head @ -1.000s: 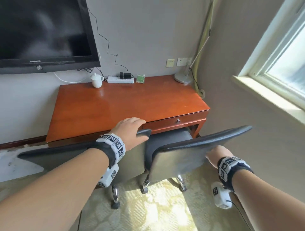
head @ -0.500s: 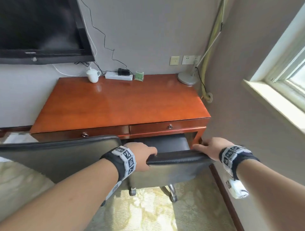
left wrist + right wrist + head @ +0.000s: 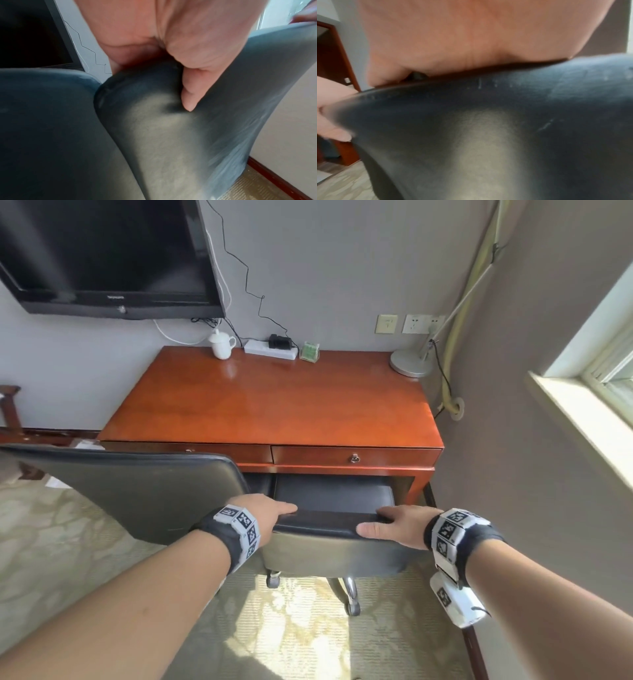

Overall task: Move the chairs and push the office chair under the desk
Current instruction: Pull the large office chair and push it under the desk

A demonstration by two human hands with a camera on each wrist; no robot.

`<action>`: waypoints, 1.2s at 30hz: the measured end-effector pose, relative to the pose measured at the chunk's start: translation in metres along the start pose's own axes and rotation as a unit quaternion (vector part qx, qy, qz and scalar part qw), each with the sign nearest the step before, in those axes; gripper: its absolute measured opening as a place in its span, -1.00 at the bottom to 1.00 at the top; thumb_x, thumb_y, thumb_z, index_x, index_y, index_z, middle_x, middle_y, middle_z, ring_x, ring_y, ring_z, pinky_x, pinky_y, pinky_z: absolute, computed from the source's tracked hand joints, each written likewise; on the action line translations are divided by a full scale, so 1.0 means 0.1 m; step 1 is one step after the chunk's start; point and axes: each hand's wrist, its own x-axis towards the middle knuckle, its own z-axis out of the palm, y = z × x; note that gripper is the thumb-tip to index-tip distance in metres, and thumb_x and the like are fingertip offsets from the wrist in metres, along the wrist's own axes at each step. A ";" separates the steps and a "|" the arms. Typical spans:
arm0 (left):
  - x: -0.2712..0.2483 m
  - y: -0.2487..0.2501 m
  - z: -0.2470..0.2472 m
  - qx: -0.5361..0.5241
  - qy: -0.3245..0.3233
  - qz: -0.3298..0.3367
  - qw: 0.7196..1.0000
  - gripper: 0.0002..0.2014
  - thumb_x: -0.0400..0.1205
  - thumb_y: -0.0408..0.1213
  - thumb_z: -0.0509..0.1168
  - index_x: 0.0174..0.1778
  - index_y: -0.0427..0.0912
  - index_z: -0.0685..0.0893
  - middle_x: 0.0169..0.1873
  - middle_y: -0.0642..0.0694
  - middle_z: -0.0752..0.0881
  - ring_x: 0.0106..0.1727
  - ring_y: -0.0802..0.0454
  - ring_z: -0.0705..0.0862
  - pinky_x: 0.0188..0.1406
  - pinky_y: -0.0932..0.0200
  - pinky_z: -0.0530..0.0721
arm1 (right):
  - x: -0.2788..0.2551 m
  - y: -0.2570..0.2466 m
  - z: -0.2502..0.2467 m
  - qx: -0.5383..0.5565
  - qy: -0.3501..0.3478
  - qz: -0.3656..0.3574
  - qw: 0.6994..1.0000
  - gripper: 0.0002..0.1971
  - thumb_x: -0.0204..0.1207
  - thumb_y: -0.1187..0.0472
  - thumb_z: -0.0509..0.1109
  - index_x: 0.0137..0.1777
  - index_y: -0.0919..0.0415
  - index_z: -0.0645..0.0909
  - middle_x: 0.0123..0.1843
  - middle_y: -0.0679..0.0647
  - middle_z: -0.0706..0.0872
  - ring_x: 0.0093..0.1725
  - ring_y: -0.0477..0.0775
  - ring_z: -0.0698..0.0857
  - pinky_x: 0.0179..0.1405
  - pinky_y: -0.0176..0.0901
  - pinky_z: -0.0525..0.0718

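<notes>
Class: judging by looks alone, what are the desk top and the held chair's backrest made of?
Desk top: reddish wood, or veneer, glossy lacquer; it mirrors the light. Backrest: black leather or imitation, soft sheen; it dents under the left hand thumb.

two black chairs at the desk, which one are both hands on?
The right-hand black leather office chair, seat already under the red-brown wooden desk. Left hand and right hand grip its backrest top; the other black chair stands untouched to its left.
</notes>
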 end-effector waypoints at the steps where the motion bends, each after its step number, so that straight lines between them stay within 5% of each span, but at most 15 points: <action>1: -0.03 -0.01 0.04 -0.001 0.002 -0.002 1.000 -0.12 0.71 -0.40 0.26 0.73 0.56 0.09 0.52 0.00 0.62 0.12 -0.05 0.76 0.02 0.01 0.82 | -0.04 0.01 0.07 0.003 -0.003 -0.016 1.000 0.31 -0.04 -0.98 -0.01 0.63 -0.21 0.51 0.52 -0.07 0.70 0.44 0.11 0.69 0.53 0.16 0.60; 5: -0.19 -0.07 0.22 -0.020 0.050 -0.011 0.999 -0.15 0.68 -0.47 0.23 0.75 0.44 0.22 0.55 0.01 0.62 0.33 -0.08 0.72 0.23 -0.01 0.75 | -0.18 -0.09 0.26 0.003 0.001 -0.021 1.000 0.13 0.07 -0.85 0.28 0.57 -0.19 0.54 0.33 -0.13 0.75 0.29 0.05 0.74 0.46 0.10 0.66; 8: -0.21 -0.11 0.39 -0.032 0.100 -0.025 0.994 -0.20 0.62 -0.46 0.21 0.70 0.41 0.34 0.52 0.10 0.64 0.41 -0.04 0.67 0.46 -0.05 0.57 | -0.30 -0.16 0.37 0.002 0.018 -0.024 1.000 0.06 0.13 -0.82 0.30 0.54 -0.18 0.56 0.25 -0.16 0.76 0.24 0.04 0.74 0.42 0.08 0.67; 11: -0.18 -0.11 0.55 -0.055 0.155 -0.054 0.985 -0.28 0.59 -0.44 0.22 0.53 0.46 0.50 0.36 0.19 0.69 0.44 -0.03 0.57 0.72 -0.28 0.11 | -0.38 -0.16 0.43 0.006 0.029 -0.022 0.999 -0.01 0.21 -0.80 0.29 0.53 -0.20 0.56 0.20 -0.16 0.73 0.19 0.05 0.71 0.34 0.04 0.69; 13: -0.18 -0.08 0.64 -0.079 0.197 -0.070 0.975 -0.36 0.58 -0.46 0.21 0.40 0.40 0.59 0.21 0.19 0.68 0.43 -0.04 0.51 0.73 -0.36 -0.10 | -0.40 -0.13 0.44 0.002 0.034 -0.021 0.999 0.05 0.20 -0.82 0.27 0.58 -0.19 0.53 0.24 -0.14 0.70 0.21 0.06 0.69 0.37 0.04 0.69; 18: -0.11 -0.04 0.61 -0.105 0.238 -0.068 0.963 -0.44 0.57 -0.44 0.24 0.30 0.34 0.65 0.18 0.20 0.67 0.38 -0.06 0.51 0.72 -0.26 0.05 | -0.32 -0.07 0.36 -0.007 0.054 -0.012 0.998 0.17 0.17 -0.85 0.22 0.69 -0.16 0.47 0.49 -0.07 0.70 0.45 0.13 0.67 0.45 0.04 0.63; 23: -0.03 -0.10 0.53 -0.107 0.229 -0.069 0.965 -0.42 0.57 -0.44 0.23 0.29 0.40 0.64 0.19 0.23 0.66 0.32 -0.06 0.52 0.48 -0.07 0.33 | -0.19 -0.08 0.28 -0.019 0.041 -0.009 0.999 0.55 -0.21 -0.98 0.06 0.80 -0.10 0.35 0.67 -0.03 0.59 0.66 0.20 0.54 0.64 0.17 0.50; 27: 0.09 -0.15 0.45 -0.112 0.223 -0.068 0.966 -0.40 0.57 -0.46 0.24 0.27 0.43 0.63 0.14 0.24 0.64 0.31 -0.07 0.51 0.41 -0.04 0.34 | -0.10 -0.07 0.23 -0.013 0.051 -0.013 0.999 0.49 -0.15 -0.97 0.07 0.78 -0.10 0.39 0.63 -0.04 0.63 0.62 0.17 0.57 0.60 0.14 0.53; 32: 0.32 -0.14 0.27 -0.100 0.243 -0.058 0.963 -0.44 0.59 -0.42 0.30 0.35 0.36 0.64 0.22 0.18 0.68 0.32 -0.06 0.54 0.48 -0.03 0.35 | 0.03 -0.05 0.05 -0.010 0.056 -0.018 0.998 0.16 0.19 -0.85 0.18 0.67 -0.10 0.52 0.44 -0.05 0.74 0.43 0.12 0.68 0.31 -0.01 0.59; 36: 0.55 -0.09 0.01 -0.107 0.225 -0.060 0.967 -0.48 0.63 -0.35 0.25 0.36 0.37 0.64 0.26 0.16 0.71 0.35 -0.09 0.54 0.41 -0.03 0.39 | 0.21 0.03 -0.19 -0.009 0.090 0.001 0.996 0.35 -0.03 -0.95 0.12 0.70 -0.13 0.53 0.48 -0.05 0.75 0.45 0.13 0.69 0.50 0.11 0.62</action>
